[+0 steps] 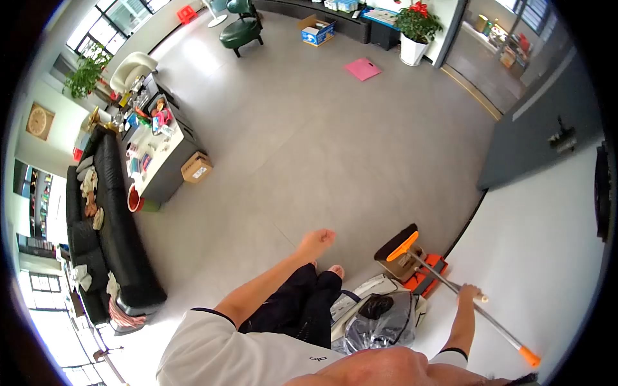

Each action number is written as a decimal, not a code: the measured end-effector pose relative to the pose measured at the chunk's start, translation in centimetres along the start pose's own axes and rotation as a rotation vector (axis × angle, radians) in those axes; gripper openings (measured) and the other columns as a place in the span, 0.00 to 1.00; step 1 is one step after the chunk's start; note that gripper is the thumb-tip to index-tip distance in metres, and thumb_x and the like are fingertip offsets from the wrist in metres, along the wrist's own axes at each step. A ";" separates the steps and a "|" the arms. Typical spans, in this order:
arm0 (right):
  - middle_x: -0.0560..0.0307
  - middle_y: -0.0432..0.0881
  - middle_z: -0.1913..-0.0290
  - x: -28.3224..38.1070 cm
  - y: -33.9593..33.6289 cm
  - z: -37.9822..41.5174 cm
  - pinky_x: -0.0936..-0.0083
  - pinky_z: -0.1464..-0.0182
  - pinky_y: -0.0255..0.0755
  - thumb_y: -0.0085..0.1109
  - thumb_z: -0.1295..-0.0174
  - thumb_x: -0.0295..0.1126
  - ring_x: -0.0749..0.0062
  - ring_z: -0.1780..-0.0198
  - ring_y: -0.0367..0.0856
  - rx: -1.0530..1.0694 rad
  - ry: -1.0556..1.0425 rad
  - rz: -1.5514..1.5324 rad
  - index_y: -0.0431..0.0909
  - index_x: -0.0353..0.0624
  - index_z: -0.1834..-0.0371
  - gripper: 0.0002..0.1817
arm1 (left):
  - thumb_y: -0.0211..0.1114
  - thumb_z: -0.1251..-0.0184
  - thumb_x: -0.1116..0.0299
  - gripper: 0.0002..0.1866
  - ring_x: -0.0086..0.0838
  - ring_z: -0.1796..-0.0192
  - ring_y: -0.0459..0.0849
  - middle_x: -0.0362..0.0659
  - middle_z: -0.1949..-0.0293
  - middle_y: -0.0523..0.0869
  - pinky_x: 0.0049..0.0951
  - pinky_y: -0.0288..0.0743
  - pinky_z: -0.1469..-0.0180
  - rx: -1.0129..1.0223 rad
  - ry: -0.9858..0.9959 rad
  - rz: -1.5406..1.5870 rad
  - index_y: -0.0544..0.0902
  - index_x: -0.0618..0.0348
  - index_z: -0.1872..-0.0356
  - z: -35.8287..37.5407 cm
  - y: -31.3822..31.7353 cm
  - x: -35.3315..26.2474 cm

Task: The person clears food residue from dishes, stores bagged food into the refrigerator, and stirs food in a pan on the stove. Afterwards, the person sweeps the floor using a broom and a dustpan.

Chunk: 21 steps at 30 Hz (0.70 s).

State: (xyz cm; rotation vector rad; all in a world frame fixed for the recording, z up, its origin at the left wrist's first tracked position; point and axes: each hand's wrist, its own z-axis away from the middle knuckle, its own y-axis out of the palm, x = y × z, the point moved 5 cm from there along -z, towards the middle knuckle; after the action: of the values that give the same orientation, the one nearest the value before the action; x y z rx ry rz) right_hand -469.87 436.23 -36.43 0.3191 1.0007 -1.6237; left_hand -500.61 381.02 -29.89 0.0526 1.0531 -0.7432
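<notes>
The right hand [468, 293] wraps the shaft of the broom [435, 273] between its ends, probably for balance, with the bristles near the orange-red dustpan [438, 264]. The left hand [316, 242] curls inward, seemingly empty.

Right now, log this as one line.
right hand: gripping broom | left hand: curled, nothing visible inside | dustpan: near wall

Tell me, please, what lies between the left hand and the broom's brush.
Only bare grey floor shows between the left hand and the broom's brush, in the head view.
</notes>
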 end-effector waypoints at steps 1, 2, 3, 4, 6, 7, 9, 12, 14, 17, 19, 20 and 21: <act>0.61 0.82 0.50 0.0 0.7 -0.9 0.55 0.46 0.69 0.51 0.38 0.39 0.64 0.45 0.78 -0.015 -0.011 -0.016 0.80 0.57 0.50 0.14 | 0.58 0.34 0.66 0.14 0.24 0.58 0.82 0.41 0.63 0.85 0.27 0.74 0.53 0.005 -0.016 0.007 0.80 0.61 0.52 -0.7 0.5 0.6; 0.62 0.84 0.54 0.1 1.4 -1.7 0.61 0.50 0.72 0.50 0.36 0.39 0.64 0.48 0.81 -0.015 -0.042 0.008 0.81 0.57 0.52 0.13 | 0.58 0.35 0.64 0.14 0.26 0.57 0.83 0.42 0.62 0.85 0.28 0.75 0.53 -0.006 -0.022 0.020 0.81 0.59 0.52 -1.2 0.8 1.2; 0.59 0.84 0.55 0.2 1.9 -2.4 0.67 0.56 0.77 0.59 0.45 0.38 0.65 0.53 0.84 -0.035 -0.146 0.063 0.78 0.51 0.49 0.18 | 0.58 0.36 0.62 0.14 0.29 0.56 0.83 0.43 0.61 0.86 0.29 0.75 0.52 -0.018 -0.027 0.034 0.81 0.56 0.53 -1.4 1.1 1.8; 0.58 0.84 0.55 0.4 1.3 -1.6 0.69 0.56 0.77 0.62 0.50 0.40 0.65 0.54 0.84 -0.043 -0.265 0.167 0.79 0.50 0.52 0.20 | 0.58 0.36 0.61 0.14 0.32 0.56 0.84 0.44 0.60 0.86 0.30 0.76 0.52 -0.031 -0.033 0.046 0.82 0.54 0.53 -1.5 1.1 1.9; 0.58 0.84 0.56 1.2 -0.7 -0.3 0.71 0.56 0.77 0.63 0.53 0.42 0.65 0.55 0.84 -0.034 -0.372 0.234 0.79 0.49 0.53 0.22 | 0.58 0.37 0.60 0.14 0.34 0.56 0.84 0.45 0.60 0.86 0.32 0.76 0.53 -0.047 -0.036 0.031 0.82 0.54 0.54 -0.6 0.8 1.1; 0.58 0.84 0.56 1.4 -1.7 0.6 0.72 0.56 0.77 0.63 0.55 0.42 0.65 0.55 0.84 -0.029 -0.421 0.268 0.79 0.49 0.53 0.23 | 0.58 0.37 0.60 0.14 0.36 0.56 0.84 0.46 0.60 0.86 0.33 0.76 0.53 -0.054 -0.035 0.025 0.82 0.54 0.54 -0.2 0.7 0.8; 0.57 0.84 0.57 2.1 -4.4 2.5 0.73 0.53 0.75 0.64 0.56 0.41 0.65 0.52 0.83 -0.058 -0.426 0.215 0.80 0.49 0.58 0.20 | 0.58 0.35 0.61 0.14 0.33 0.57 0.84 0.48 0.61 0.85 0.31 0.75 0.53 -0.039 -0.025 -0.087 0.81 0.56 0.54 0.0 1.3 0.8; 0.58 0.84 0.58 4.0 -7.7 3.5 0.73 0.52 0.74 0.63 0.57 0.39 0.66 0.53 0.83 -0.157 -0.456 0.284 0.81 0.48 0.58 0.19 | 0.57 0.34 0.60 0.14 0.34 0.57 0.84 0.49 0.61 0.85 0.31 0.75 0.53 -0.032 -0.026 -0.037 0.80 0.57 0.55 0.7 2.4 2.7; 0.56 0.85 0.58 5.9 -11.0 5.7 0.74 0.53 0.75 0.62 0.56 0.40 0.66 0.52 0.83 -0.100 -0.499 0.335 0.83 0.50 0.60 0.18 | 0.57 0.36 0.59 0.15 0.37 0.57 0.84 0.49 0.61 0.85 0.33 0.76 0.54 -0.014 -0.081 0.022 0.81 0.56 0.56 2.2 2.3 3.5; 0.54 0.84 0.57 8.5 -14.2 7.0 0.72 0.53 0.75 0.60 0.55 0.41 0.64 0.51 0.82 -0.088 -0.537 0.387 0.84 0.49 0.59 0.19 | 0.57 0.39 0.58 0.15 0.42 0.56 0.83 0.47 0.62 0.86 0.37 0.76 0.54 -0.009 -0.141 0.083 0.81 0.53 0.57 4.4 1.9 4.0; 0.54 0.84 0.56 9.7 -17.1 8.6 0.70 0.52 0.75 0.59 0.54 0.43 0.63 0.51 0.82 -0.094 -0.555 0.408 0.83 0.48 0.58 0.20 | 0.57 0.39 0.57 0.15 0.41 0.56 0.84 0.48 0.62 0.86 0.38 0.76 0.54 -0.063 -0.072 0.150 0.82 0.53 0.57 5.5 2.8 7.0; 0.54 0.84 0.56 9.8 -18.3 9.7 0.69 0.52 0.74 0.59 0.54 0.43 0.62 0.50 0.82 -0.101 -0.569 0.419 0.83 0.48 0.57 0.21 | 0.57 0.40 0.57 0.15 0.41 0.57 0.84 0.48 0.62 0.86 0.38 0.76 0.54 -0.058 -0.084 0.139 0.82 0.53 0.57 6.8 2.5 7.1; 0.53 0.84 0.55 10.3 -19.8 10.8 0.68 0.51 0.74 0.58 0.54 0.44 0.62 0.50 0.82 -0.112 -0.582 0.429 0.83 0.47 0.56 0.22 | 0.57 0.40 0.58 0.15 0.41 0.57 0.84 0.48 0.62 0.86 0.39 0.76 0.54 -0.057 -0.094 0.126 0.83 0.53 0.57 7.9 1.7 6.9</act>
State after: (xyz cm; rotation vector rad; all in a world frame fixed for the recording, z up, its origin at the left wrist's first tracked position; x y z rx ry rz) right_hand -487.77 421.09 -28.27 -0.0248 0.5259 -1.1605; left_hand -491.69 375.65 -31.82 0.0351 0.9716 -0.5957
